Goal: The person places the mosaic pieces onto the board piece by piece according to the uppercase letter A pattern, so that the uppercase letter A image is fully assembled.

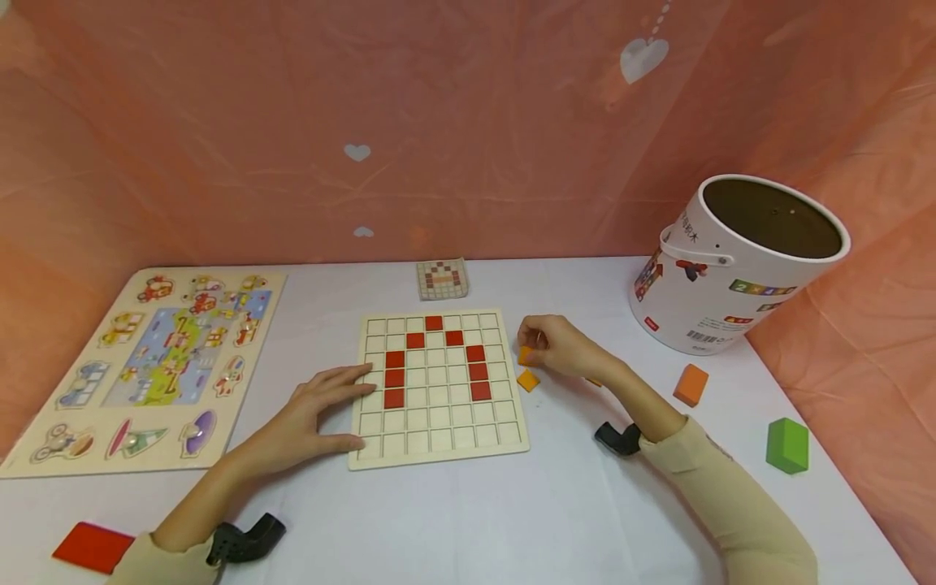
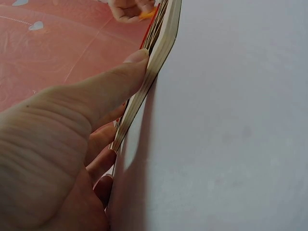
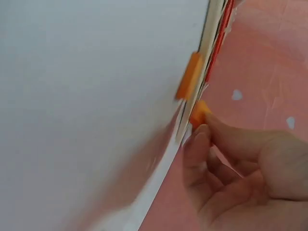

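A cream grid board lies on the table with several red square tiles set in its cells, forming an arch. My left hand rests along the board's left edge, fingers extended; the left wrist view shows the thumb against the wooden rim. Just off the board's right side, my right hand pinches an orange square tile between thumb and fingertips. A second orange tile lies beside the board, close below that hand. Another orange piece is mostly hidden behind the right wrist.
A small pattern card lies behind the board. To the left are a picture puzzle board and a red flat piece. At right stand a white bucket, an orange block and a green block. A curtain hangs behind.
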A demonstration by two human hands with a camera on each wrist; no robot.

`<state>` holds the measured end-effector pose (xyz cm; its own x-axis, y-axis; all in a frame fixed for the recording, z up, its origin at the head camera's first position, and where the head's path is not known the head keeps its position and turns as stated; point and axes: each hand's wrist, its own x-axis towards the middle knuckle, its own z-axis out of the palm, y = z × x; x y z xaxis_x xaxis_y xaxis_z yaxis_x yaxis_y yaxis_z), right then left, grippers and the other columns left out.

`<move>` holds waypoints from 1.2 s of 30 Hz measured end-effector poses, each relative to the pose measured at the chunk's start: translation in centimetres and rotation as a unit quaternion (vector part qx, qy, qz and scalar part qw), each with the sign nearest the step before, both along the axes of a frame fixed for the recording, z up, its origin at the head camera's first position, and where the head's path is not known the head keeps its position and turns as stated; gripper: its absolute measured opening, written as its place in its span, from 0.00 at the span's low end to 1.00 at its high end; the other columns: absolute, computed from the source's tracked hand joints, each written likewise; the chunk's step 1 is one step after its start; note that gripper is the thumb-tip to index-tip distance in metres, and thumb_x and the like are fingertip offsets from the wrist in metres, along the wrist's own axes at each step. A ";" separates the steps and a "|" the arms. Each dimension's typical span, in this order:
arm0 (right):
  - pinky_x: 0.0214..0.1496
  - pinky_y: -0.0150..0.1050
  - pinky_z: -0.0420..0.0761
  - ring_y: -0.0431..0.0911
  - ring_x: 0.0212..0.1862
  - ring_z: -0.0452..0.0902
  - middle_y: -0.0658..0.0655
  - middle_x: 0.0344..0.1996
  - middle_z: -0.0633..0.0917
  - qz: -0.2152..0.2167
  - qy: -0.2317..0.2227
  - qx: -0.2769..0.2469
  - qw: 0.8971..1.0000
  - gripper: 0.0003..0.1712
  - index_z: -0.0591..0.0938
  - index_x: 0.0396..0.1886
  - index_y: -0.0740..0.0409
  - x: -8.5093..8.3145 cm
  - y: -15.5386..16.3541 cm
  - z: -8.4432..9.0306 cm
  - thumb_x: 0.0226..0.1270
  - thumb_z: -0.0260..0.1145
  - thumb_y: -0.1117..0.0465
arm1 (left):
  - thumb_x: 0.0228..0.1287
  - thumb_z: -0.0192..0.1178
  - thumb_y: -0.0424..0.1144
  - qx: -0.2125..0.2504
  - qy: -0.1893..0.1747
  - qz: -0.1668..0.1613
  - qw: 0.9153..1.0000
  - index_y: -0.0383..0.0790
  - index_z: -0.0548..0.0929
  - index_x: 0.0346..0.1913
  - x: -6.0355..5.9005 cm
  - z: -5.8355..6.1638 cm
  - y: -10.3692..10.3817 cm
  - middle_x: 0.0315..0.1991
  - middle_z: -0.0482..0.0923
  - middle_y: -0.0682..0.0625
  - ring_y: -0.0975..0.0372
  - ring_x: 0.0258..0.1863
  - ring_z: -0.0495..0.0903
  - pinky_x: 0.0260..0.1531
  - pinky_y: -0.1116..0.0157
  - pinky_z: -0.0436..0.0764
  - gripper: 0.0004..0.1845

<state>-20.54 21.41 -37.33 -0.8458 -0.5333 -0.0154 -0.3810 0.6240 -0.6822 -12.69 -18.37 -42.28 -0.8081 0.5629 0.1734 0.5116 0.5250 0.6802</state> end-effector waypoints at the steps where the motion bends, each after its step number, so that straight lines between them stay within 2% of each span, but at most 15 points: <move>1: 0.38 0.38 0.74 0.47 0.34 0.72 0.55 0.30 0.79 -0.002 0.004 -0.011 1.000 0.09 0.79 0.35 0.64 -0.1 -0.4 0.1 0.59 0.69 0.77 | 0.53 0.75 0.48 -0.001 -0.001 0.000 1.000 0.39 0.77 0.66 0.0 0.0 0.0 0.74 0.62 0.42 0.43 0.72 0.56 0.60 0.40 0.53 0.37; 5: 0.37 0.36 0.76 0.47 0.34 0.74 0.57 0.34 0.82 0.008 -0.006 -0.048 0.999 0.08 0.81 0.39 0.66 -0.5 -2.8 0.9 0.62 0.66 0.77 | 0.54 0.75 0.49 -0.004 -0.005 0.002 1.000 0.40 0.77 0.66 0.0 -0.1 0.0 0.75 0.61 0.42 0.43 0.72 0.56 0.60 0.40 0.53 0.37; 8: 0.37 0.36 0.78 0.46 0.33 0.75 0.59 0.35 0.82 0.051 -0.036 -0.068 0.996 0.07 0.82 0.40 0.67 -1.0 -5.4 1.3 0.64 0.64 0.77 | 0.54 0.75 0.49 -0.004 -0.006 0.004 1.000 0.40 0.77 0.66 0.0 0.0 0.0 0.75 0.61 0.42 0.43 0.72 0.56 0.60 0.40 0.53 0.37; 12: 0.33 0.38 0.82 0.47 0.29 0.78 0.61 0.33 0.80 0.116 -0.086 -0.082 0.986 0.06 0.81 0.41 0.70 -1.6 -8.6 1.3 0.66 0.62 0.78 | 0.54 0.75 0.48 -0.001 -0.003 0.002 1.000 0.40 0.77 0.65 0.0 0.0 0.1 0.74 0.62 0.42 0.42 0.71 0.57 0.60 0.40 0.53 0.36; 15: 0.32 0.37 0.82 0.47 0.27 0.78 0.60 0.33 0.81 0.143 -0.106 -0.079 0.981 0.06 0.81 0.40 0.71 -2.0 -10.5 1.2 0.65 0.61 0.79 | 0.54 0.75 0.48 -0.001 -0.001 0.000 1.000 0.41 0.77 0.66 0.0 0.0 0.1 0.74 0.62 0.42 0.43 0.71 0.57 0.60 0.40 0.53 0.36; 20: 0.36 0.31 0.77 0.41 0.31 0.75 0.60 0.36 0.84 0.171 -0.088 -0.044 0.980 0.07 0.83 0.40 0.70 -2.3 -12.6 0.7 0.64 0.63 0.78 | 0.54 0.75 0.49 -0.003 0.001 0.000 1.000 0.41 0.77 0.66 0.1 0.1 0.1 0.74 0.62 0.43 0.43 0.71 0.57 0.59 0.41 0.54 0.36; 28: 0.39 0.29 0.75 0.42 0.35 0.75 0.60 0.34 0.85 0.166 -0.063 0.000 0.984 0.06 0.85 0.36 0.68 -1.8 -13.9 0.3 0.62 0.66 0.78 | 0.54 0.75 0.48 -0.002 0.000 0.001 1.000 0.40 0.77 0.66 0.1 0.3 0.1 0.74 0.62 0.42 0.43 0.71 0.57 0.59 0.40 0.54 0.36; 31: 0.40 0.29 0.75 0.42 0.35 0.75 0.56 0.34 0.85 0.149 -0.058 0.017 0.987 0.06 0.85 0.34 0.66 -1.4 -14.1 0.3 0.61 0.68 0.77 | 0.54 0.75 0.48 -0.002 -0.004 0.002 1.000 0.41 0.77 0.66 0.1 0.3 0.2 0.74 0.62 0.42 0.43 0.71 0.57 0.59 0.40 0.54 0.36; 36: 0.38 0.31 0.73 0.41 0.34 0.75 0.47 0.30 0.83 0.115 -0.031 0.079 0.990 0.06 0.85 0.33 0.57 -0.7 -14.2 0.5 0.62 0.70 0.72 | 0.54 0.75 0.48 -0.001 -0.006 0.005 1.000 0.41 0.78 0.65 0.1 0.3 0.2 0.74 0.62 0.42 0.43 0.71 0.57 0.59 0.40 0.54 0.35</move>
<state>-21.27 7.22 -36.88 -0.6976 -0.6978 -0.1623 -0.4852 0.6269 -0.6096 -12.57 -18.14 -41.99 -0.8158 0.5550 0.1626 0.4979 0.5309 0.6858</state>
